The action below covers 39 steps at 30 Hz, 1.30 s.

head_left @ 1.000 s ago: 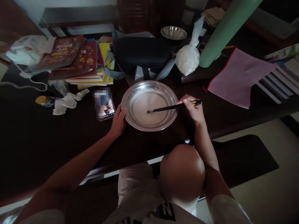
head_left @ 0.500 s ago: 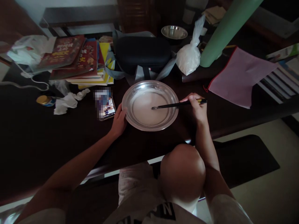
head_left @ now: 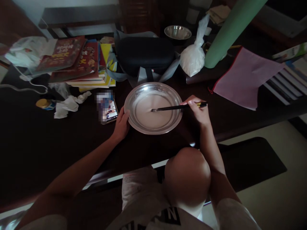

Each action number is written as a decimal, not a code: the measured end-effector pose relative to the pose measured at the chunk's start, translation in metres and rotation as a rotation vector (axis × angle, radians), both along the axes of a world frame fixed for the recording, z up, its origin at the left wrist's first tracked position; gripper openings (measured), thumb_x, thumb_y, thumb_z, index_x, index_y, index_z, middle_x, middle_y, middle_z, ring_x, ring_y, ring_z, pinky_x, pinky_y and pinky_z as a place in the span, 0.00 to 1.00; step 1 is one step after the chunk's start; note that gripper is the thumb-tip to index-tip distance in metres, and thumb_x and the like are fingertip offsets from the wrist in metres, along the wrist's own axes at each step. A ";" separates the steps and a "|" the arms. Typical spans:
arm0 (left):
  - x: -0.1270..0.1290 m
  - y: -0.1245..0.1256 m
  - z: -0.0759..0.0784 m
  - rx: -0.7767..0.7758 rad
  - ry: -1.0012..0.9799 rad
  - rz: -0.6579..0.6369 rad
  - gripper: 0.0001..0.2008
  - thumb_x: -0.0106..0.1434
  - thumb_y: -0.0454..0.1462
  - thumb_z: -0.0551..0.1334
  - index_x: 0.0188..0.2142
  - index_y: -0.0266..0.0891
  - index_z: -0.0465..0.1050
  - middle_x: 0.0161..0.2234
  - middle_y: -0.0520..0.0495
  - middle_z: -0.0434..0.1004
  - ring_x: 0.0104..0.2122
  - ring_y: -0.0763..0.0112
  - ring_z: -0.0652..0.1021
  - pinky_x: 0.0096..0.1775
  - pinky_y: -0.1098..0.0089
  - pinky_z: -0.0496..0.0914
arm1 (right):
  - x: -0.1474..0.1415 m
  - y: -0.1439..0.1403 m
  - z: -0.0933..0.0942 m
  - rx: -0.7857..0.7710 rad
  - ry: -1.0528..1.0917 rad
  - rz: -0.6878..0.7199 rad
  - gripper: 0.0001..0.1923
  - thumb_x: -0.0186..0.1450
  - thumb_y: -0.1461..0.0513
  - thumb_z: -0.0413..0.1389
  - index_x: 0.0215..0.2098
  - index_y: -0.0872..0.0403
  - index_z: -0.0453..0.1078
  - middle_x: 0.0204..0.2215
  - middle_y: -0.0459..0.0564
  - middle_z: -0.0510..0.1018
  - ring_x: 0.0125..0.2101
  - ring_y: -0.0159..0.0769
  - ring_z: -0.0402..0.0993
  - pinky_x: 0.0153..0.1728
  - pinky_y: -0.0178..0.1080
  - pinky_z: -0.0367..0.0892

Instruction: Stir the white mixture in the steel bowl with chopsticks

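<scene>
A shallow steel bowl [head_left: 134, 95] holding a white liquid mix sits on the dark table [head_left: 48, 143] in front of me. My left hand [head_left: 122, 124] grips the bowl's left rim. My right hand [head_left: 198, 111] is closed on a pair of black chopsticks [head_left: 172, 108], whose tips reach into the white mix near the bowl's middle.
A phone [head_left: 108, 110] lies just left of the bowl, with crumpled tissue [head_left: 68, 104] and a small jar [head_left: 44, 103] beyond. Books [head_left: 76, 60], a black case [head_left: 145, 54], a tied bag of white powder [head_left: 193, 57], a small steel bowl [head_left: 177, 32], a green roll [head_left: 227, 32] and a pink pouch [head_left: 244, 76] crowd the back.
The chopstick tips swept right across the mix, then back left toward the bowl's middle. My left hand has stayed on the rim.
</scene>
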State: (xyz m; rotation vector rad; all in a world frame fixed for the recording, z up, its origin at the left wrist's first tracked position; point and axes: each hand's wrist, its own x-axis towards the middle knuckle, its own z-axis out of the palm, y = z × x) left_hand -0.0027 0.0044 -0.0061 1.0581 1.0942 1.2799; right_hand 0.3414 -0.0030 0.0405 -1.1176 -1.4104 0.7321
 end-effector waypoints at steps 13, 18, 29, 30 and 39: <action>0.000 0.000 0.002 0.007 0.021 -0.026 0.26 0.63 0.56 0.71 0.52 0.44 0.78 0.48 0.43 0.85 0.54 0.50 0.83 0.54 0.55 0.80 | -0.001 0.001 0.000 -0.011 0.043 -0.069 0.26 0.66 0.37 0.63 0.26 0.47 0.80 0.25 0.46 0.85 0.31 0.39 0.84 0.39 0.44 0.79; 0.000 0.000 0.001 0.014 0.023 -0.014 0.24 0.64 0.54 0.70 0.52 0.45 0.78 0.49 0.43 0.85 0.56 0.49 0.82 0.55 0.54 0.80 | -0.001 0.000 0.001 -0.011 -0.010 -0.002 0.24 0.65 0.38 0.64 0.27 0.47 0.82 0.29 0.46 0.87 0.34 0.40 0.85 0.41 0.44 0.79; 0.001 -0.001 0.002 -0.001 0.019 -0.008 0.26 0.63 0.55 0.70 0.55 0.45 0.79 0.51 0.43 0.85 0.54 0.50 0.83 0.55 0.55 0.79 | 0.000 0.001 0.000 -0.004 -0.005 -0.026 0.24 0.65 0.38 0.64 0.28 0.47 0.82 0.28 0.46 0.87 0.33 0.39 0.85 0.41 0.44 0.79; 0.001 -0.001 0.002 -0.003 0.016 -0.009 0.27 0.63 0.56 0.71 0.54 0.44 0.79 0.51 0.43 0.85 0.54 0.50 0.83 0.55 0.55 0.79 | 0.000 0.001 0.000 0.001 0.011 -0.053 0.24 0.66 0.39 0.63 0.27 0.47 0.82 0.27 0.46 0.86 0.32 0.39 0.85 0.40 0.44 0.79; 0.001 -0.001 0.002 -0.007 -0.002 -0.019 0.27 0.62 0.56 0.72 0.53 0.43 0.79 0.51 0.43 0.85 0.53 0.51 0.84 0.55 0.55 0.79 | 0.001 0.001 -0.002 0.020 0.007 -0.031 0.23 0.67 0.40 0.63 0.29 0.47 0.84 0.28 0.45 0.87 0.32 0.37 0.85 0.40 0.42 0.78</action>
